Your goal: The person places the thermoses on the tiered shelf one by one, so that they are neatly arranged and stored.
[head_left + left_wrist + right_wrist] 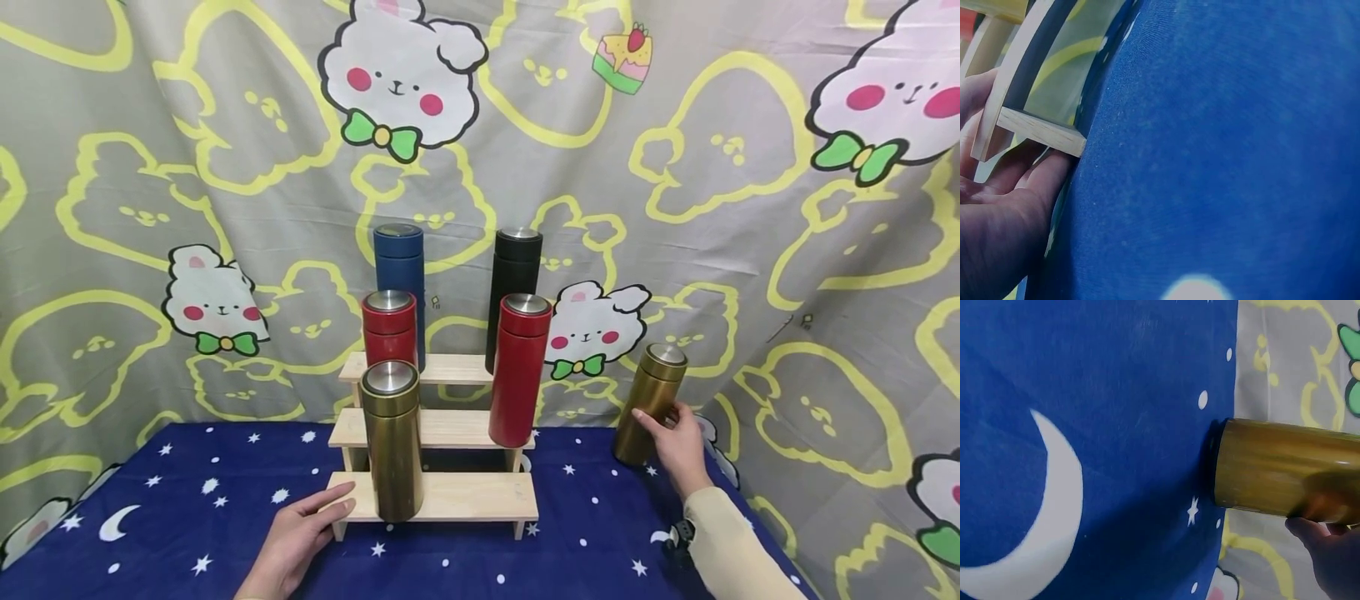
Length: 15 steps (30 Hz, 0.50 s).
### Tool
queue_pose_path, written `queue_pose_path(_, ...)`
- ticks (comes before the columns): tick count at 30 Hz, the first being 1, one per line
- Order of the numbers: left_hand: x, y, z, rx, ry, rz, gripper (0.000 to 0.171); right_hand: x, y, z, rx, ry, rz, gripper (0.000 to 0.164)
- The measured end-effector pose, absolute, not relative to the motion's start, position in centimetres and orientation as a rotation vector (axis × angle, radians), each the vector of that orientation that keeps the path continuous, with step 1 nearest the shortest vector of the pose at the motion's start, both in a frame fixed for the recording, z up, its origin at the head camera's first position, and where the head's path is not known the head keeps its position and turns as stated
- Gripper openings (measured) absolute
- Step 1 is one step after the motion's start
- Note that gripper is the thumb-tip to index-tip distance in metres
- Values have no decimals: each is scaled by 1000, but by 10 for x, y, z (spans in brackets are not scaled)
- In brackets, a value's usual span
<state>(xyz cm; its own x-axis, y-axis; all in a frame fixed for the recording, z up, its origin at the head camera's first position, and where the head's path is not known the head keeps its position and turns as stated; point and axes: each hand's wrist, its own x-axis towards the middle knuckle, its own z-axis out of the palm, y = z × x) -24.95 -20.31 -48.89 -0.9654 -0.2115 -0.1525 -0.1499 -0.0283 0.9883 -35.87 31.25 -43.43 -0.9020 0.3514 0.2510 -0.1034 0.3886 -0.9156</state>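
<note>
At the right side of the table, my right hand (681,450) grips a gold thermos (647,408) round its lower body. The thermos leans slightly, its base at or just above the cloth; contact is unclear. My left hand (303,533) holds the left end of the bottom step of a wooden stepped stand (480,497); the left wrist view shows its fingers around the board's end (1041,132). On that step stands another gold thermos (393,454). Two red thermoses, left (390,333) and right (519,375), occupy the middle step.
Blue (400,258) and black (516,283) thermoses stand on the top step. A dark blue tablecloth (225,525) with white stars and moons covers the table. Behind and at the sides hangs a grey curtain (712,250) with cartoon prints, close to the right-hand thermos.
</note>
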Motion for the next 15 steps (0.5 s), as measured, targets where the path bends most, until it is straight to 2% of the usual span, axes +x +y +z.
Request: queue_pose_path(15,-249,-203,-489,396,-2150,-2187,44,-330,298,-420,-96,-2330,1628,77)
